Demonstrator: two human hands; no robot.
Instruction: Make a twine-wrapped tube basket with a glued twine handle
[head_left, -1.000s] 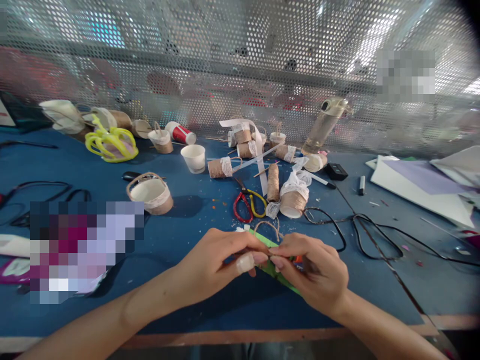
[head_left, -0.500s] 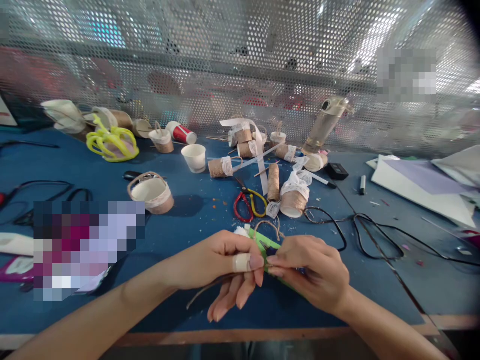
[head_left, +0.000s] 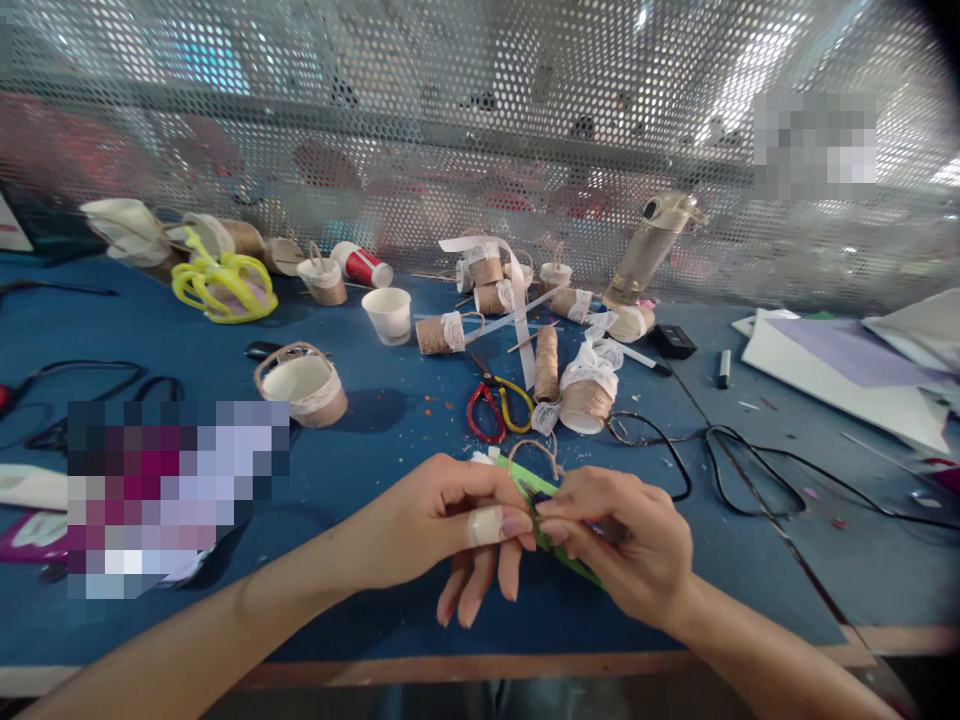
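My left hand [head_left: 450,520] and my right hand [head_left: 622,545] meet over the near edge of the blue table [head_left: 375,440]. Both pinch a thin piece at their fingertips, right over a green strip [head_left: 547,505] that runs under my right hand. The left thumb wears a plaster, and its lower fingers hang loose and pointing down. A loop of jute twine [head_left: 534,455] lies just behind the fingertips. What exactly is pinched is too small to name.
Red and yellow scissors [head_left: 499,408], a twine spool [head_left: 547,364], several twine-wrapped paper cups [head_left: 589,395], a white cup [head_left: 389,316] and a round twine basket [head_left: 304,385] lie behind my hands. Black cables [head_left: 720,460] run right. White and purple sheets [head_left: 847,375] sit far right. A perforated metal screen backs the table.
My left hand's lower fingers opened downward from a closed pinch, then drew partly back up. A brown strand seen under the left hand half a second ago is gone from view. The right hand barely moved.
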